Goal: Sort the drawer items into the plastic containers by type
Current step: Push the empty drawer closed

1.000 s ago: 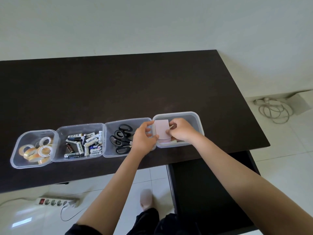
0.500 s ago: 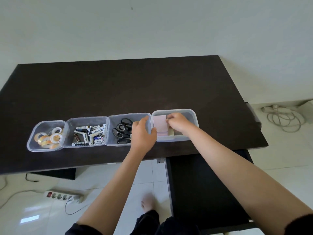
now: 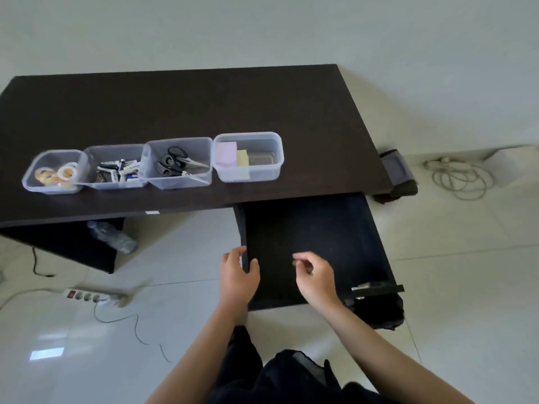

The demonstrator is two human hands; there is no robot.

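Four clear plastic containers stand in a row on the dark desk (image 3: 204, 106). From left they hold tape rolls (image 3: 55, 174), batteries (image 3: 118, 170), black scissors (image 3: 172, 163), and pink and yellow sticky notes (image 3: 233, 154) inside the rightmost container (image 3: 278, 158). The black drawer (image 3: 315, 246) is pulled out below the desk's front edge; its inside looks dark and bare. My left hand (image 3: 237, 279) rests on the drawer's left wall, fingers apart. My right hand (image 3: 315, 272) hovers over the drawer with fingers loosely curled, holding nothing.
A plastic bottle (image 3: 113, 236) lies on the floor under the desk. A power strip (image 3: 90, 295) with cables sits on the tiles at left. A coiled cable (image 3: 458, 176) lies at right. A dark object (image 3: 396, 173) sits by the desk's right end.
Both hands left the sticky notes in the rightmost container and drew back down to the open drawer. The camera view pulled back and tilted down.
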